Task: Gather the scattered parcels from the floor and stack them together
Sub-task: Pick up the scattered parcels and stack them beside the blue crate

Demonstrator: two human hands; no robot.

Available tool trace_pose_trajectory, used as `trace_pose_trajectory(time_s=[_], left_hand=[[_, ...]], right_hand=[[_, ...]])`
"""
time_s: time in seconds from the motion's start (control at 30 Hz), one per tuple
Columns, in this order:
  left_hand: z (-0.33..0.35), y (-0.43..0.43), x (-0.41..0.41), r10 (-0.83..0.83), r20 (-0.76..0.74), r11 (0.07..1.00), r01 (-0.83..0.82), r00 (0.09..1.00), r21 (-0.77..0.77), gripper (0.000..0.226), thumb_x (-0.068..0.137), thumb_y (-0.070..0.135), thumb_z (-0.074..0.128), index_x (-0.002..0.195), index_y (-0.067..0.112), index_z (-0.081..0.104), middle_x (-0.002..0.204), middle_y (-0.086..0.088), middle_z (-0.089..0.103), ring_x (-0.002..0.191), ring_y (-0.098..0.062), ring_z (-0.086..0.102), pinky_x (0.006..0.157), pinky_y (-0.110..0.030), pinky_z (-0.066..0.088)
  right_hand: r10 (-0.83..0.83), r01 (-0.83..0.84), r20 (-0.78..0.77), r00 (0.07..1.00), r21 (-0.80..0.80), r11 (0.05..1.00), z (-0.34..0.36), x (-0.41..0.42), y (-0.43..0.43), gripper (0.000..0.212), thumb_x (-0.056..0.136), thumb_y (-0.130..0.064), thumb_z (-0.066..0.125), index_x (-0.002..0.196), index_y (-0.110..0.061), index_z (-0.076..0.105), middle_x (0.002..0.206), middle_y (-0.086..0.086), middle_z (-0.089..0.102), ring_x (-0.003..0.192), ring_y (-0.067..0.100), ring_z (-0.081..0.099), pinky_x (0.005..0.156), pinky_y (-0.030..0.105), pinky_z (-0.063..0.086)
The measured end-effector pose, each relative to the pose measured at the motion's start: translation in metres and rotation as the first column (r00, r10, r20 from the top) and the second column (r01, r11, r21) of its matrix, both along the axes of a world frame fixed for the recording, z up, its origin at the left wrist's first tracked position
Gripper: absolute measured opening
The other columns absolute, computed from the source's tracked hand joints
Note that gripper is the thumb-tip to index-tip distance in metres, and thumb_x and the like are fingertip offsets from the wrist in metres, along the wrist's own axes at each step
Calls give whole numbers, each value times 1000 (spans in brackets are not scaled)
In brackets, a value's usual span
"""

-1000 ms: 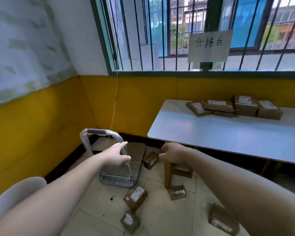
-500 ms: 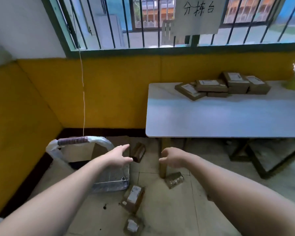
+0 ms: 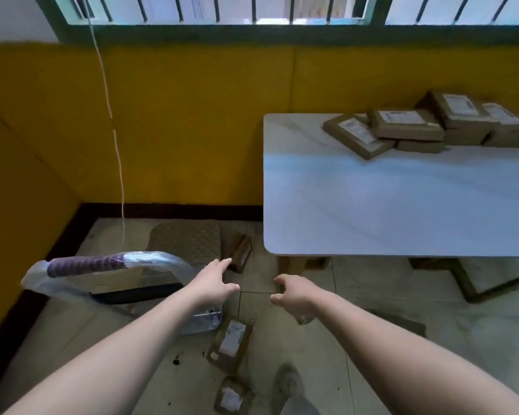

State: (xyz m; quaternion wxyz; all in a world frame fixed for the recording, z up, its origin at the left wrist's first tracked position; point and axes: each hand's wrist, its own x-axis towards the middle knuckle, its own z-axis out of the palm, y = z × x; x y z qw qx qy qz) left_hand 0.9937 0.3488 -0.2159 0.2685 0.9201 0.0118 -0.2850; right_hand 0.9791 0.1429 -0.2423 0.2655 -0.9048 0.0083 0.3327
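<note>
Brown cardboard parcel (image 3: 239, 255) stands on edge just beyond left hand (image 3: 215, 284), fingers spread, empty, probably set to grasp it. Right hand (image 3: 294, 296) loosely curled, empty. Two parcels (image 3: 232, 344) (image 3: 231, 396) lie below both hands; stacked boxes (image 3: 426, 127) on table (image 3: 372, 205), far right.

One head-worn camera looks forward and steeply down from standing height, over outstretched forearms toward the tiled floor (image 3: 282, 348) and yellow wall (image 3: 177, 121).

Both hands, left (image 3: 215, 284) and right (image 3: 294, 295), empty, fingers spread, over floor (image 3: 372, 339). 3 parcels on floor: (image 3: 239, 256), (image 3: 230, 344), (image 3: 231, 396). Stack (image 3: 426, 127) on counter (image 3: 387, 205).
</note>
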Motion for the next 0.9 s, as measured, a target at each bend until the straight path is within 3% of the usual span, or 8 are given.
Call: trace_pose_trajectory(time_s=[0.07, 0.13, 0.27, 0.4, 0.53, 0.67, 0.8, 0.9], left_hand=[[-31, -4, 20, 49, 24, 999, -50, 998, 17, 71, 93, 33, 55, 152, 26, 16, 160, -6, 6, 146, -26, 12, 116, -41, 20], [-66, -5, 40, 84, 33, 996, -85, 996, 28, 71, 94, 34, 54, 152, 25, 15, 160, -6, 6, 146, -26, 9, 117, -41, 18], [-138, 1, 75, 114, 19, 993, -114, 993, -17, 72, 93, 32, 56, 152, 25, 15, 160, -6, 8, 146, -25, 8, 117, -41, 17], [-201, 14, 114, 93, 74, 994, -89, 993, -56, 74, 91, 30, 59, 152, 26, 17, 160, -7, 9, 146, -25, 9, 118, -40, 15], [-249, 41, 136, 97, 121, 994, -91, 988, -62, 75, 90, 29, 60, 151, 31, 16, 159, -6, 11, 145, -26, 10, 115, -44, 17], [-280, 59, 153, 144, 168, 989, -140, 975, -36, 76, 88, 35, 61, 150, 33, 16, 158, -6, 14, 144, -30, 13, 113, -50, 20], [-304, 67, 178, 190, 219, 981, -196, 957, 4, 74, 87, 39, 61, 149, 28, 22, 158, -7, 14, 144, -31, 16, 113, -51, 22], [-327, 68, 191, 182, 215, 982, -188, 959, 5, 74, 88, 33, 61, 150, 26, 20, 160, -6, 8, 145, -30, 12, 114, -49, 21]], right_hand=[[-17, 17, -30, 999, 11, 1000, -32, 24, 2, 61, 95, -37, 53, 148, -18, 31, 136, 3, 48, 105, 14, 57, 84, 24, 46], [-43, 44, -85, 995, 14, 999, -66, 43, 6, 61, 96, -39, 50, 150, -22, 28, 125, 2, 47, 71, 4, 44, 58, 15, 37], [-50, 52, -70, 996, 36, 998, -134, 69, 17, 58, 94, -43, 50, 147, -26, 33, 143, 4, 45, 99, 13, 56, 67, 21, 44], [-115, 116, -20, 993, 76, 990, -194, 103, 38, 62, 92, -36, 56, 147, -18, 34, 142, 10, 47, 95, 14, 55, 65, 21, 43], [-106, 104, 30, 994, 67, 992, -243, 136, 60, 62, 91, -39, 55, 147, -21, 34, 147, 10, 40, 98, 18, 54, 58, 21, 40], [-83, 81, 54, 995, 35, 996, -280, 163, 79, 62, 91, -41, 55, 145, -19, 36, 146, 10, 41, 118, 25, 51, 81, 27, 41], [-53, 48, 82, 995, 58, 997, -310, 189, 95, 51, 91, -37, 56, 137, -19, 45, 131, 10, 53, 83, 11, 53, 64, 22, 42], [-36, 31, 98, 995, 55, 998, -330, 206, 104, 55, 92, -39, 56, 141, -21, 42, 137, 7, 49, 95, 17, 52, 70, 25, 40]])
